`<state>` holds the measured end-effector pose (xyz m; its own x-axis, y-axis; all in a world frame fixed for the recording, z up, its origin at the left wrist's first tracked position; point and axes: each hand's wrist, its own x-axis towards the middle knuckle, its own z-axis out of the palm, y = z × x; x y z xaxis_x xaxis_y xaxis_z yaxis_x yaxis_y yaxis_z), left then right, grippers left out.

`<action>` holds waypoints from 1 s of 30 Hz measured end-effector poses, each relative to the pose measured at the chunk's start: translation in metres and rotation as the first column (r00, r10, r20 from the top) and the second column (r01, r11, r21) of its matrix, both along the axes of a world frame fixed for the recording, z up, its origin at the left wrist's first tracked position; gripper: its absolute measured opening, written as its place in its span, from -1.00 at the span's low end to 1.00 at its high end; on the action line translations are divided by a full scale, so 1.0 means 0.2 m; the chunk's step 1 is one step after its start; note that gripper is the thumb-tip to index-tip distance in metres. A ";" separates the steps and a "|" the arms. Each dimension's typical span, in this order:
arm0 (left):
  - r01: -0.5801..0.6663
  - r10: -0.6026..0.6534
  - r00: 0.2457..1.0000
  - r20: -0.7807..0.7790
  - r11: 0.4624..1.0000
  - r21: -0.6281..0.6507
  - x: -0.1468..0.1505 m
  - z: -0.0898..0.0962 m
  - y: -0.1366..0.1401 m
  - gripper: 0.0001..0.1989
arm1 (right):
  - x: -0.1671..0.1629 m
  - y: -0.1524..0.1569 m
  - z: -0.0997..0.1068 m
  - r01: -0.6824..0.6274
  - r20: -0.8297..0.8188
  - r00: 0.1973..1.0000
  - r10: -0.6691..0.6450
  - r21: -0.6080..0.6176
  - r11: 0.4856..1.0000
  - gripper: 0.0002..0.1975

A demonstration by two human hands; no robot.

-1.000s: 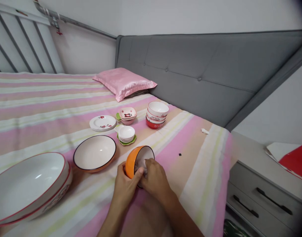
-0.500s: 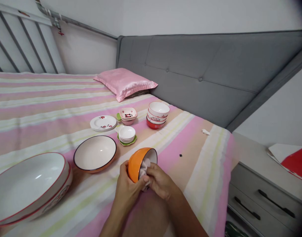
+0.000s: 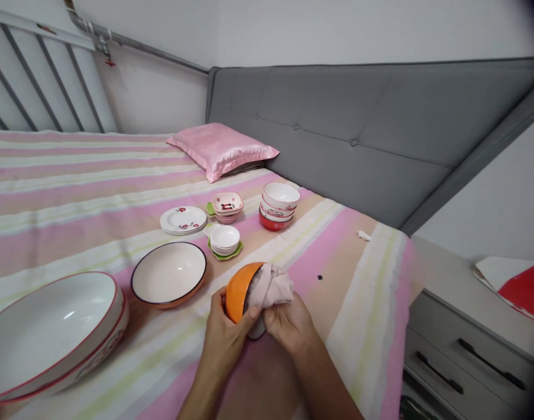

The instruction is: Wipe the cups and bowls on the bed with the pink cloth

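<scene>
Tilted on its side, an orange bowl [image 3: 239, 290] with a dark rim is gripped by my left hand [image 3: 227, 325], the thumb over the rim and the fingers behind its outer wall. A crumpled pale pink cloth [image 3: 272, 286] lies over the bowl's opening and hides most of the inside. My right hand [image 3: 291, 324] is closed on this cloth at the bowl's right side. Left of my hands rests a wide shallow bowl [image 3: 168, 273] with a white inside and a dark rim.
Large red-rimmed bowls [image 3: 52, 315] sit nested at the left. Farther back are flowered plates [image 3: 183, 220], small pink dishes [image 3: 227, 204], white saucers [image 3: 224, 238] and stacked bowls [image 3: 280, 201]. A pink pillow [image 3: 223, 149] lies by the grey headboard [image 3: 337, 116]; a drawer cabinet [image 3: 468, 326] stands right.
My right hand has drawn the cloth up and outward, from inside the bowl to over its rim, and has turned palm upward. My left hand still holds the bowl in nearly the same place.
</scene>
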<state>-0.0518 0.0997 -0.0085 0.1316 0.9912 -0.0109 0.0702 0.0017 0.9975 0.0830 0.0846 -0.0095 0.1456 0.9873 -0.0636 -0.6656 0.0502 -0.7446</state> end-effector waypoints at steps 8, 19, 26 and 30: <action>0.039 -0.039 0.999 0.004 0.999 0.015 0.01 0.00 -0.01 -0.26 | -0.06 -0.04 0.12 -0.020 -0.283 0.958 -0.033 -0.182 0.983 -0.73; 0.050 -0.050 0.999 -0.003 0.998 0.028 0.00 -0.01 -0.01 -0.26 | -0.14 -0.07 0.10 -0.025 0.070 0.997 0.032 -0.091 0.996 -0.62; 0.057 -0.056 0.998 -0.030 0.998 0.030 -0.01 -0.01 0.00 -0.30 | -0.11 -0.07 0.08 -0.123 0.416 0.900 0.130 -0.045 0.991 -0.79; 0.041 -0.040 0.997 -0.070 0.999 0.016 -0.01 -0.01 0.00 -0.28 | -0.09 -0.08 0.07 -0.109 0.647 0.756 0.098 -0.024 0.994 -0.88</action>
